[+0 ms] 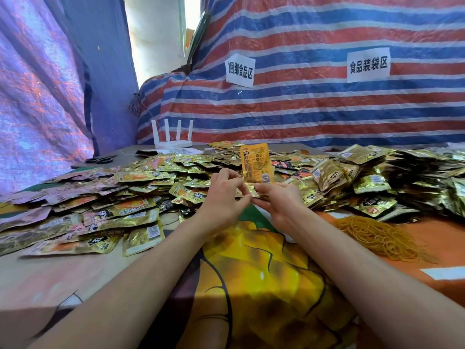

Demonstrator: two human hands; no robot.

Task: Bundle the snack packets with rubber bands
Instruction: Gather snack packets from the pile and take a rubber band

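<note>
In the head view, left hand (224,195) and right hand (279,197) pinch the bottom edge of an upright packet (256,163) above the heap (141,187); best square it firmly before fetching bands (377,235).

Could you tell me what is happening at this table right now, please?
A person is working with bare hands at a cloth-covered table heaped with gold foil snack packets. The left hand and right hand meet at the bottom of an orange-yellow foil snack packet and pinch it so it stands upright above the heap. Whether a band is on it yet cannot be told. A loose pile of yellow rubber bands lies on the cloth to the person's right, with neither hand on it.
</note>
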